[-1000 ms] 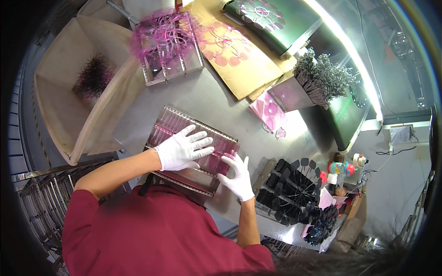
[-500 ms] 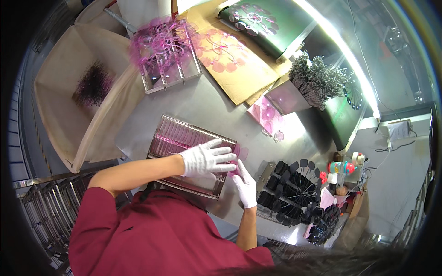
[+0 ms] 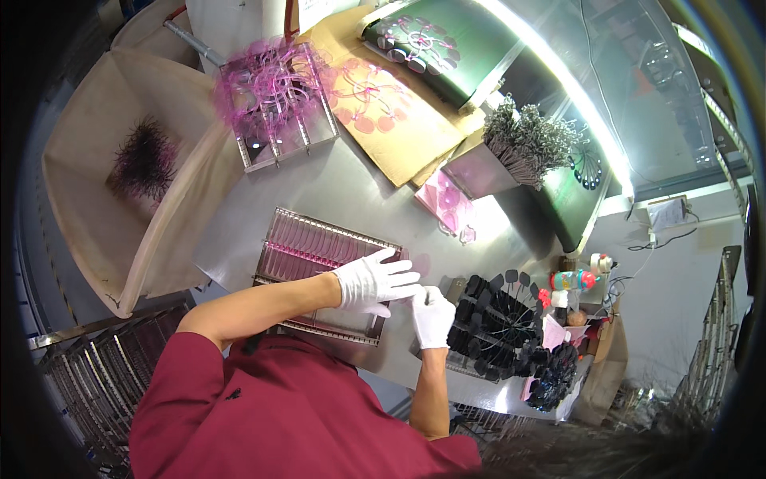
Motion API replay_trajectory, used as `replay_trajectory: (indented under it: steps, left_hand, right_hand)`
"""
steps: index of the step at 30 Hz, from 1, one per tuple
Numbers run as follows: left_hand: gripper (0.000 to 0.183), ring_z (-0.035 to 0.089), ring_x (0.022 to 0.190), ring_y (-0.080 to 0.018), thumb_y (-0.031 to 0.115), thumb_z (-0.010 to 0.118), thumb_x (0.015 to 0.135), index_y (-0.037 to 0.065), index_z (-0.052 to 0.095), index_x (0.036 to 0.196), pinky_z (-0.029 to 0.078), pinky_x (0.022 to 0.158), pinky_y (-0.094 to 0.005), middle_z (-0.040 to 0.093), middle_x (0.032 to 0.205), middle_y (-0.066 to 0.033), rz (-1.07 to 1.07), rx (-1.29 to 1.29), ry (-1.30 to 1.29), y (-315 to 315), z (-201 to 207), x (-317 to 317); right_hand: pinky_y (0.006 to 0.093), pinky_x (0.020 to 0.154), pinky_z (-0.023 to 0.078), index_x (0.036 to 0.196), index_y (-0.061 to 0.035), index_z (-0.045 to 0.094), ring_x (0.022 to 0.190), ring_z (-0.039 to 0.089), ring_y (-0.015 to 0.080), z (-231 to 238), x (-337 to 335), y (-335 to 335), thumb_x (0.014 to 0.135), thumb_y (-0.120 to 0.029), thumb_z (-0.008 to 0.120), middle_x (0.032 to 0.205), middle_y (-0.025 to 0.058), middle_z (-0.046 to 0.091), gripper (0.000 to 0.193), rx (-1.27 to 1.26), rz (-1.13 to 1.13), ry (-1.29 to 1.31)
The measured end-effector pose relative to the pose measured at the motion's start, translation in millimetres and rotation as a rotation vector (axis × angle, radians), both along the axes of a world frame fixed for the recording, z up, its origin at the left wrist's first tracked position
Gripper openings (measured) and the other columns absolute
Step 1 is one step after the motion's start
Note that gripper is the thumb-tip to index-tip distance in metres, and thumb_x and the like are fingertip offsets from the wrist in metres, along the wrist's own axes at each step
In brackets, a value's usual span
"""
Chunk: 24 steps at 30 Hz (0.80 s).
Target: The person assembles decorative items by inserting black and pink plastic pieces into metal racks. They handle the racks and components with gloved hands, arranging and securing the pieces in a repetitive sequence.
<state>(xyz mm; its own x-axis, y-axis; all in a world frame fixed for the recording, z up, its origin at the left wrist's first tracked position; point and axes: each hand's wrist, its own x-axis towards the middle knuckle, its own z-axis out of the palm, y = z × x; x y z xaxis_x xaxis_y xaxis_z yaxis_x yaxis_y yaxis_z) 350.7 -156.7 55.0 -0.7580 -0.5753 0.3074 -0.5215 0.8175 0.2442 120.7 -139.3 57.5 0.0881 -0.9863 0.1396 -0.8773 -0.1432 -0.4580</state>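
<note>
A metal rack (image 3: 375, 234) with a row of clear pink lens-like pieces (image 3: 307, 247) stands on the table in front of me. My left hand (image 3: 373, 282), in a white glove, is over the rack's right part, palm down with its fingers stretched toward the right. Just beyond the rack's right edge, my right hand (image 3: 433, 319), also gloved, has its fingers curled in a pinch close to the left fingertips. What that pinch holds, if anything, is hidden. Behind the hands shows a faint pink translucent piece (image 3: 418, 263).
At the back left, another rack (image 3: 323, 132) bears tangled pink pieces (image 3: 275, 92). Cardboard (image 3: 407, 152) lies beside it. A box of metal wires (image 3: 479, 172) stands at the back right, and black lens-like pieces (image 3: 503, 323) fill a rack on the right. A large bin (image 3: 80, 176) is at left.
My right hand's fingers have gone from stretched to curled. The left hand has moved slightly right, still flat. The whole view has shifted a little.
</note>
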Motion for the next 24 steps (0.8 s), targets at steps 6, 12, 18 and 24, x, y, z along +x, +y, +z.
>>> replay_trajectory:
  steps: [6, 12, 18, 24]
  left_hand:
    - [0.063, 0.051, 0.140, -0.0332, 0.048, 0.078, 0.087, 0.016, 0.061, 0.138, 0.037, 0.119, -0.0548, 0.058, 0.143, -0.0108, 0.021, 0.117, -0.034, 20, 40, 103]
    - [0.065, 0.048, 0.147, -0.0356, 0.057, 0.067, 0.094, 0.023, 0.060, 0.148, 0.031, 0.124, -0.0621, 0.057, 0.154, -0.0127, 0.166, 0.050, -0.164, 45, 16, 136]
    - [0.065, 0.050, 0.146, -0.0380, 0.053, 0.070, 0.093, 0.018, 0.062, 0.146, 0.034, 0.123, -0.0610, 0.055, 0.155, -0.0158, 0.193, 0.102, -0.147, 39, 19, 149]
    - [0.065, 0.053, 0.144, -0.0413, 0.039, 0.079, 0.087, 0.007, 0.064, 0.141, 0.041, 0.120, -0.0567, 0.057, 0.153, -0.0208, 0.229, -0.010, 0.052, -20, 49, 120]
  right_hand:
    - [0.0318, 0.059, 0.053, 0.090, -0.0025, 0.075, 0.055, 0.063, 0.0142, 32, 8, 14, 0.093, -0.010, 0.073, 0.065, 0.0109, 0.068, 0.008, -0.095, -0.074, -0.286]
    - [0.0290, 0.059, 0.051, 0.087, -0.0009, 0.075, 0.056, 0.061, 0.0093, 49, 63, 12, 0.094, -0.010, 0.074, 0.063, 0.0103, 0.067, 0.012, -0.014, 0.076, -0.230]
    - [0.0498, 0.061, 0.056, 0.073, -0.0114, 0.071, 0.059, 0.069, 0.0390, 6, 84, -1, 0.094, -0.030, 0.069, 0.062, 0.0186, 0.066, 0.028, 0.114, 0.071, -0.086]
    - [0.0542, 0.067, 0.058, 0.071, -0.0099, 0.070, 0.067, 0.070, 0.0436, 20, 103, -7, 0.093, -0.032, 0.068, 0.068, 0.0209, 0.067, 0.031, 0.107, 0.245, 0.182]
